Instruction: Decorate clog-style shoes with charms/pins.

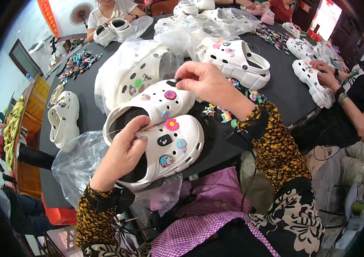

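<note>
Two white clogs lie side by side before me. The farther clog [154, 95] carries a pink flower and other colourful shoe charms; the nearer clog [190, 147] has a pink flower, a blue swirl and more charms. My left hand [122, 154] is closed with thumb and fingers on the rim of the farther clog, where the two clogs meet. At that clog's toe my right hand [205, 83] pinches a small black shoe charm [172, 83], close against the surface. Its underside is hidden. Loose charms [216, 112] lie just right of the clogs.
Clear plastic bags [77, 160] lie around the clogs. A bagged clog [135, 73] stands behind, another clog [237, 62] sits far right, and one clog [65, 120] rests at left on the dark table [285, 81]. Co-workers' hands [325, 73] handle clogs around the table.
</note>
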The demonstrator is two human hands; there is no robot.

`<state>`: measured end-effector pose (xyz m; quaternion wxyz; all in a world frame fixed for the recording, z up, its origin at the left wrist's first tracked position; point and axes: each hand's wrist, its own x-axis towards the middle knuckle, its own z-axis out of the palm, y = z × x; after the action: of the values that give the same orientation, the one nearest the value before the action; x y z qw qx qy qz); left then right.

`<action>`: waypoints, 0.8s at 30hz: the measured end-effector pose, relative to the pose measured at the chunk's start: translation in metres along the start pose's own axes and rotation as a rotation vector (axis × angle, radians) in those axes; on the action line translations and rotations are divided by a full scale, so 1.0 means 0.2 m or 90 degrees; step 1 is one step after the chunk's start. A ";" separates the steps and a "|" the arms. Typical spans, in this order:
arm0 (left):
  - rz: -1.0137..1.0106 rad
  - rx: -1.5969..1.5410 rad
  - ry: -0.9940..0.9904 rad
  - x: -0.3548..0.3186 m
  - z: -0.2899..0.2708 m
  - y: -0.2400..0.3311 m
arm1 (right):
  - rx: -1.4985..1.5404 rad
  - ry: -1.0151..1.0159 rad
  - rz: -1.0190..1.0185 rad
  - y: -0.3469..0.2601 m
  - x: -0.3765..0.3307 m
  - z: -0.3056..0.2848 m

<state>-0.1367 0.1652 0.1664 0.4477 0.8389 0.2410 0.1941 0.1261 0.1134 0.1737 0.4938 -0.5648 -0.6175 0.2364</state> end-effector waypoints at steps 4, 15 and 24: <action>0.016 0.021 0.002 -0.01 -0.01 0.00 | -0.112 -0.007 -0.051 -0.01 0.08 0.06; 0.068 0.065 0.020 -0.02 0.00 -0.04 | -0.338 -0.005 -0.269 0.10 0.14 0.12; 0.065 0.072 0.015 -0.02 0.00 -0.02 | -0.232 -0.082 -0.114 0.07 0.15 0.10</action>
<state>-0.1415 0.1655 0.1621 0.3864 0.8716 0.2135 0.2130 0.1187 0.1504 0.1642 0.3621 -0.5716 -0.7278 0.1113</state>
